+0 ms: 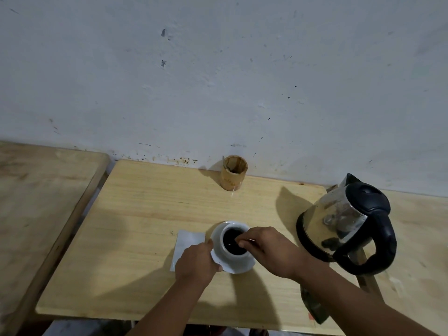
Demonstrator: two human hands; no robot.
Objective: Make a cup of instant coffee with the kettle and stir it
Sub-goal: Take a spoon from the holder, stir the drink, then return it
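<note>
The left hand [195, 261] grips the saucer [238, 266] under the coffee-filled cup [233, 241] while the right hand [269, 251] pinches a spoon [249, 240] over it, beside the kettle [346, 226].

From my screen I cannot see the spoon itself; the right hand [269, 251] covers it, and only a small shiny bit shows between the fingers. The hand also hides the right side of the cup [234, 246]. The left hand [196, 261] covers part of the saucer [240, 266] and a corner of the white sachet [188, 241]. Both forearms are cut by the bottom edge. Inside the bamboo holder [234, 172] something stands, too small to tell. The dark patterned thing [314, 307] under the right arm is partly hidden, and I cannot name it.
</note>
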